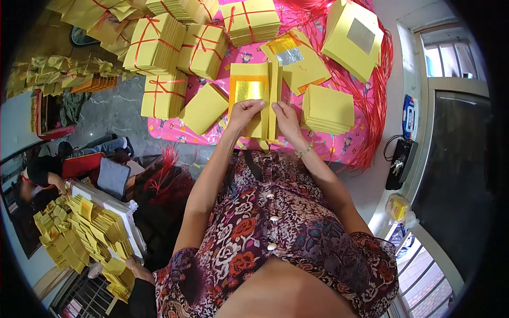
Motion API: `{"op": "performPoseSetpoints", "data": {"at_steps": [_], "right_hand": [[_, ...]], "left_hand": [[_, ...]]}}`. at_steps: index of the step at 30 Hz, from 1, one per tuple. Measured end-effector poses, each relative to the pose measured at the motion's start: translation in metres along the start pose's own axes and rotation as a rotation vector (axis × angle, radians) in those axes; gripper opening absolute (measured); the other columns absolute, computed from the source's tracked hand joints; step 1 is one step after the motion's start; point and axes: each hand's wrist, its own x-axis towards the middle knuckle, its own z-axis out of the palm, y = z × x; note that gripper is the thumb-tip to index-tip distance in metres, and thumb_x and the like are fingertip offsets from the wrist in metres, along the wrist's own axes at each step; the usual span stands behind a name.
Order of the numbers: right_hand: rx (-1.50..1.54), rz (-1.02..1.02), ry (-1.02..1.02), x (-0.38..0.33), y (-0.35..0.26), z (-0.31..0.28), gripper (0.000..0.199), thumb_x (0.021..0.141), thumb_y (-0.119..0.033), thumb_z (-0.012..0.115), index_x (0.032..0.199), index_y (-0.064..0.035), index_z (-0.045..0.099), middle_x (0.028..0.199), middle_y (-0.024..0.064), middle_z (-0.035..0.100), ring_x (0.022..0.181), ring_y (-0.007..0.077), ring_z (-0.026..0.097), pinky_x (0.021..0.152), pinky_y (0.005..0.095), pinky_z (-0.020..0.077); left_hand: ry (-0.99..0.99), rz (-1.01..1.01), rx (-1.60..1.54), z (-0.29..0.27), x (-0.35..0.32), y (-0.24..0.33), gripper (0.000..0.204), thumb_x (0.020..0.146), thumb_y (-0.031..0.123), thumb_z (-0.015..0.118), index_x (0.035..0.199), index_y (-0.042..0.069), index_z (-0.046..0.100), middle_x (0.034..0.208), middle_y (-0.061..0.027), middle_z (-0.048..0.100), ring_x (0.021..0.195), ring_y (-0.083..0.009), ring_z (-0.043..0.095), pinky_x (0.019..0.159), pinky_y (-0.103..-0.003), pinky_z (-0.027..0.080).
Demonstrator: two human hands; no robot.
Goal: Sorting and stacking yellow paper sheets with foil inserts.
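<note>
A yellow paper sheet with a gold foil patch point(249, 89) lies in front of me on the pink patterned tablecloth point(183, 132). A narrow folded strip stands up along its right side. My left hand point(246, 113) is closed, thumb and fingertips pinching the paper near its middle. My right hand point(287, 119) is closed on the strip's right edge; its lower fingers are partly hidden. Beside it sits a neat stack of folded yellow paper point(327, 108). Behind lies another yellow sheet with a silver patch point(289, 56), and to the left a loose yellow stack point(204, 108).
Bundles of yellow paper tied with red ribbon point(155, 45) crowd the table's back left. A thick yellow pile point(350, 40) and long red strings point(374, 116) fill the right side. At lower left, other people work around a white table point(133, 228) heaped with yellow papers.
</note>
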Motion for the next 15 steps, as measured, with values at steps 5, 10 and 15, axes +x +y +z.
{"op": "performPoseSetpoints", "data": {"at_steps": [5,10,15], "right_hand": [[-0.023,0.045,-0.026,0.001,0.000,-0.002,0.024,0.095,-0.018,0.049,0.099,0.0034,0.059,0.086,0.0029,0.061,0.080,0.0073,0.053,0.071,0.0234,0.0438],[0.030,0.033,0.011,0.001,0.003,0.000,0.026,0.094,-0.020,0.050,0.099,0.0037,0.059,0.084,0.0058,0.062,0.078,0.0095,0.054,0.070,0.0259,0.0443],[0.055,0.043,0.048,-0.002,-0.007,0.002,0.028,0.093,-0.023,0.053,0.097,0.0035,0.060,0.081,0.0073,0.063,0.076,0.0103,0.055,0.068,0.0277,0.0446]], "left_hand": [[0.005,0.041,0.009,-0.001,0.003,-0.004,0.020,0.085,0.016,0.068,0.095,-0.001,0.069,0.086,-0.0046,0.068,0.074,-0.0084,0.061,0.069,-0.023,0.050],[-0.006,0.041,0.004,-0.001,0.004,-0.004,0.020,0.085,0.017,0.068,0.095,-0.001,0.069,0.086,-0.0043,0.068,0.075,-0.0078,0.061,0.069,-0.022,0.050],[-0.003,0.032,-0.005,0.000,0.002,-0.004,0.021,0.085,0.018,0.068,0.095,0.000,0.069,0.086,-0.0041,0.068,0.074,-0.0079,0.061,0.069,-0.022,0.050]]}}
